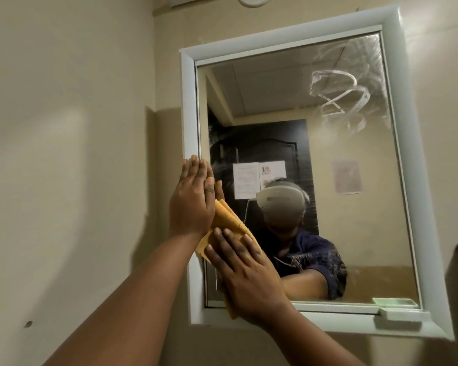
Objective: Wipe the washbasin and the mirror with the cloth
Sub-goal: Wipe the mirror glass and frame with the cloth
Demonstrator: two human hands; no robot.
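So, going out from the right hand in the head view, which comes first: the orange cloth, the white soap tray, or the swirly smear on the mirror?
1. Orange cloth: right under the right hand, pressed to the mirror's lower left.
2. White soap tray: off to the right, on the frame's bottom ledge.
3. Swirly smear: farthest, up in the glass's top right.

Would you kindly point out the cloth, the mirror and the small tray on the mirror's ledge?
cloth (pixel 229 220): head view, the orange fold between the two hands.
mirror (pixel 354 233): head view, bare glass right of centre.
small tray (pixel 401 316): head view, its front wall.
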